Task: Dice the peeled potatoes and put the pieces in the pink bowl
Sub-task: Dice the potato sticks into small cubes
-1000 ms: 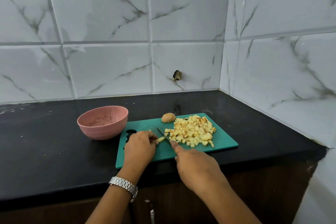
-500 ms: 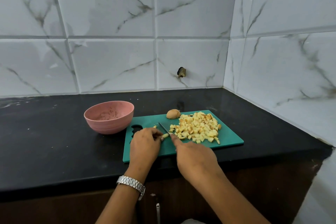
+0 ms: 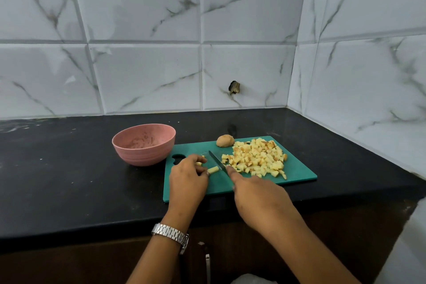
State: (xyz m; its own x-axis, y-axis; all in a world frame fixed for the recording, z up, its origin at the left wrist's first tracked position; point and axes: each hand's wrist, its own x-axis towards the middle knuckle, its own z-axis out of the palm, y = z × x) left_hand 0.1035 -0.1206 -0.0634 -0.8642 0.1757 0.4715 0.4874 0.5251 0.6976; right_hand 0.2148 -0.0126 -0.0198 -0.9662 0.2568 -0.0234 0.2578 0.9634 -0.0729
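Potato strip (image 3: 213, 169) juts from left hand (image 3: 187, 177) fingers (image 3: 202, 171), seemingly pinched, beside knife (image 3: 215, 160).

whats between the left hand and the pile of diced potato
In the head view, a potato strip and the knife lie between them.

The right hand (image 3: 258, 196) altogether covers the handle of the knife (image 3: 215, 160), so only the blade shows. The left hand (image 3: 187, 177) curls its fingers over most of the potato strip (image 3: 213, 169) it pins near the left end of the cutting board (image 3: 219, 181), with one cut end poking out. A pale thing (image 3: 247, 279) at the bottom edge is cut off too short to name, and the specks inside the pink bowl (image 3: 145, 155) and the dark lump (image 3: 234, 87) above the back edge of the counter (image 3: 69, 180) are too small to tell.
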